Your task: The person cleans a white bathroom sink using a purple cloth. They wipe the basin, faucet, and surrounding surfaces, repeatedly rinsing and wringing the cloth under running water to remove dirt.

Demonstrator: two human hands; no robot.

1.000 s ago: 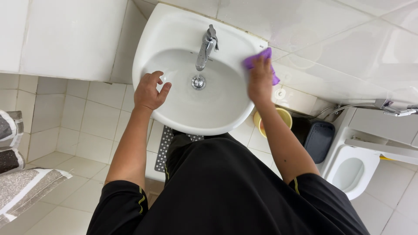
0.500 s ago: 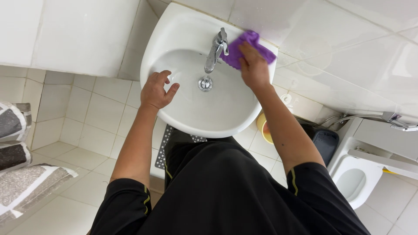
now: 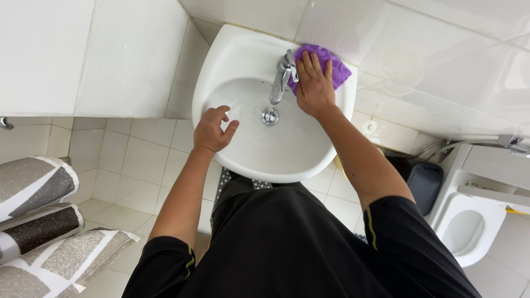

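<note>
White-tiled bathroom, seen from above — glossy wall tiles behind, matt floor tiles below.

Right hand (image 3: 313, 83): fingers (image 3: 310, 64) flat and spread, pressing down on a purple microfibre cloth (image 3: 334, 65). No grip around it, just palm and fingers laid on top. Cloth sits on the back ledge of the white ceramic washbasin (image 3: 221, 60), just right of the chrome lever tap (image 3: 281, 77), its far edge against the wall tiles.

Left hand (image 3: 212, 131): rests on the near-left rim of the basin, fingers loosely curled and half open, holding nothing; fingertips point into the bowl.

Chrome drain (image 3: 270, 116) lies in the bowl below the tap spout, between the two hands.

Further out — black short-sleeved shirt (image 3: 287, 248) with thin yellow sleeve trim fills the lower middle. Grey-and-white patterned rolled mats (image 3: 38, 221) lie stacked at lower left. White toilet bowl (image 3: 469, 229) at lower right, a dark plastic bin (image 3: 424, 185) between it and the basin. Chrome hose fitting (image 3: 513, 140) at the right edge.
</note>
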